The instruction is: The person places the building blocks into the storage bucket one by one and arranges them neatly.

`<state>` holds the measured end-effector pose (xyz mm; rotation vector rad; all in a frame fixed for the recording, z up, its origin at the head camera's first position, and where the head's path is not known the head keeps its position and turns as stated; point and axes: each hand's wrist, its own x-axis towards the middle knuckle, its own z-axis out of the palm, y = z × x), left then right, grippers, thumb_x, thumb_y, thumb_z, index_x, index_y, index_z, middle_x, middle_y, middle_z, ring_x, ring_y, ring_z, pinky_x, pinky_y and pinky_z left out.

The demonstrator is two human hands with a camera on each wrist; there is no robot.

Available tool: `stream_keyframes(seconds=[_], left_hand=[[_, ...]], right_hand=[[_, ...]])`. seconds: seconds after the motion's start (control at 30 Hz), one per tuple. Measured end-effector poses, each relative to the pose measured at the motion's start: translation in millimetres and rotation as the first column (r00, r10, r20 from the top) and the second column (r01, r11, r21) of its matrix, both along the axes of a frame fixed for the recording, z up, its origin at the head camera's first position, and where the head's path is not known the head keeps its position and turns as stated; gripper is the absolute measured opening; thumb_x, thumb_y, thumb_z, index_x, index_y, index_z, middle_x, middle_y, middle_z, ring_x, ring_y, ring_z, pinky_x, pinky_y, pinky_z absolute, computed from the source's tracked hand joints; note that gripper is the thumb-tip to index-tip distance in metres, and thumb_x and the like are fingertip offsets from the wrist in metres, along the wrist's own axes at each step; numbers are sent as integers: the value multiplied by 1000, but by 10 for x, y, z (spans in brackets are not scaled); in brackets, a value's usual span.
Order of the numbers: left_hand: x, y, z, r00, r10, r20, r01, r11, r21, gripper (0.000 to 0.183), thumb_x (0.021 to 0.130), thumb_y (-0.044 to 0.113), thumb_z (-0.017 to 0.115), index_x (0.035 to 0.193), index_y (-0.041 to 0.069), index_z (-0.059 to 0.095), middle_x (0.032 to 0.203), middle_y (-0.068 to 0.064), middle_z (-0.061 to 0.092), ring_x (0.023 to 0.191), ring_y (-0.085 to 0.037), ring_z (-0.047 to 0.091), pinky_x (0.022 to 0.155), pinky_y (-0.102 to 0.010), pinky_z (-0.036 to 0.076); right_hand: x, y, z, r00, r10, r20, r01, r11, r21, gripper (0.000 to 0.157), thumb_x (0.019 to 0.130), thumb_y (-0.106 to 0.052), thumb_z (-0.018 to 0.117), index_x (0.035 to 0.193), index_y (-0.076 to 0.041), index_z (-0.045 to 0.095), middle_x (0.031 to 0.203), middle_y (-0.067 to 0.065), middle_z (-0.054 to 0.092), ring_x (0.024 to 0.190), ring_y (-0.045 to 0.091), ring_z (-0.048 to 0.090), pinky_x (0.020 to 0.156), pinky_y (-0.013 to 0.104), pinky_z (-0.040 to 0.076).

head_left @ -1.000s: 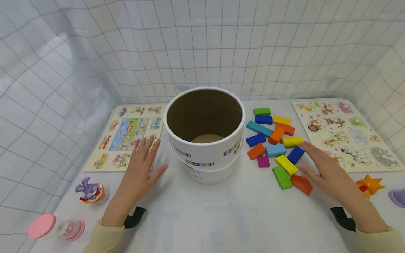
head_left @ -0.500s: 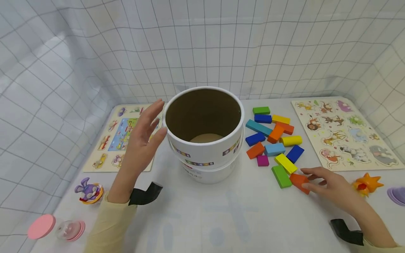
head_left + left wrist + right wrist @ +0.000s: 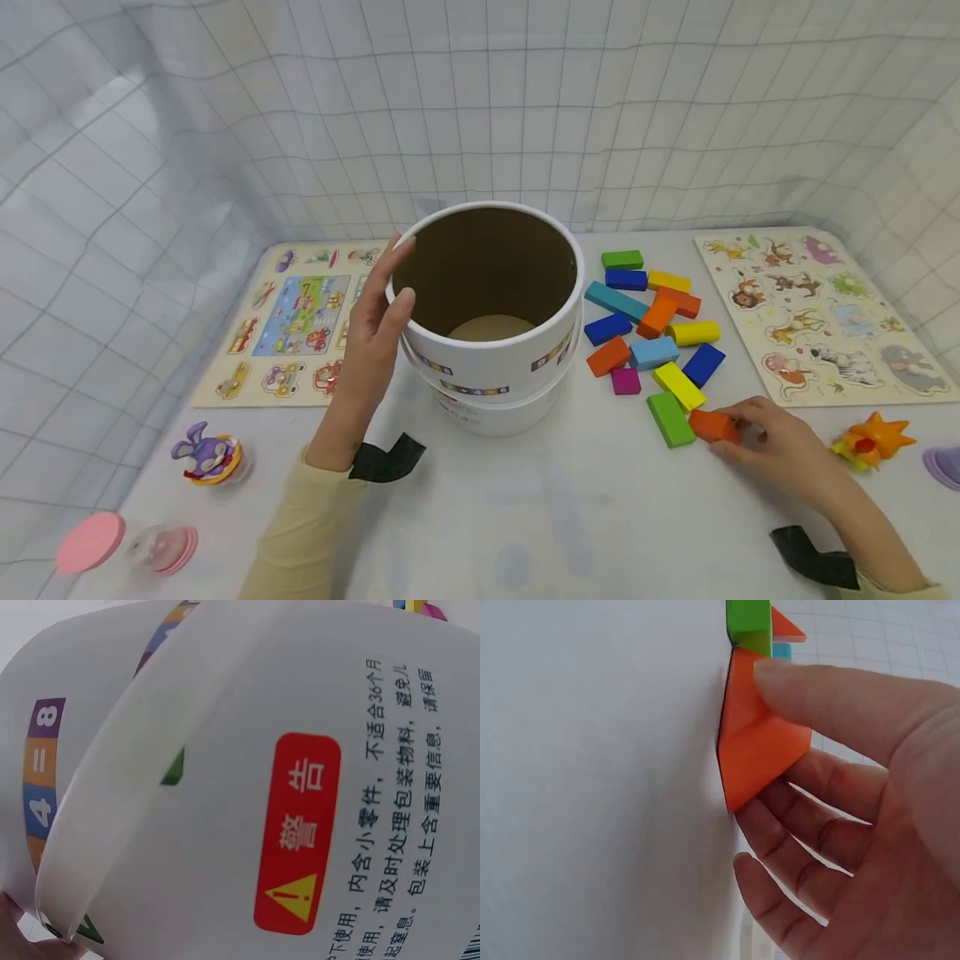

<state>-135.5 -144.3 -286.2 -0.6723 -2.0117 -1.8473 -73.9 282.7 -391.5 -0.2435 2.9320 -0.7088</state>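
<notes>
A white bucket [image 3: 480, 367] with number stickers and a dark interior stands in the middle of the table. My left hand [image 3: 373, 337] holds its left rim, thumb and fingers bent over the edge; in the left wrist view the bucket's side and pale handle [image 3: 150, 750] fill the frame, with fingers at the lower left corner. My right hand [image 3: 780, 450] pinches an orange angled block [image 3: 757, 750] between thumb and fingers. That block lies at the table surface, against a green block [image 3: 671, 419]. A yellow block [image 3: 678, 386] lies just behind.
Several coloured blocks [image 3: 652, 354] lie scattered right of the bucket. Puzzle boards stand at the back left [image 3: 258, 375] and back right [image 3: 757, 292]. A purple rabbit toy [image 3: 206, 454] is at left, with a pink disc [image 3: 90, 542]. An orange spiky toy [image 3: 873, 440] sits at right.
My left hand has risen from the table area to the bucket's left rim and now holds it. My right hand has come down to the orange block and pinches it, turning it slightly.
</notes>
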Motion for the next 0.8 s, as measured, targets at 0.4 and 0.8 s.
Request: stream_keyframes(seconds=[0.4, 0.8], left_hand=[[69, 35, 16, 997, 65, 43, -67, 996, 67, 45, 89, 13, 46, 133, 11, 41, 137, -1, 39, 128, -14, 30, 100, -32, 33], [74, 4, 6, 992, 104, 65, -106, 994, 19, 44, 90, 17, 47, 134, 12, 41, 137, -1, 39, 127, -13, 33, 102, -37, 30]], right_hand=[[45, -205, 539, 974, 62, -218, -125, 950, -286, 33, 76, -8, 68, 107, -5, 58, 97, 1, 57, 79, 0, 51, 68, 9, 45], [-627, -1739, 1730, 888, 295, -353, -458, 637, -620, 34, 82, -12, 62, 114, -5, 54, 106, 4, 58, 95, 16, 56, 83, 25, 47]])
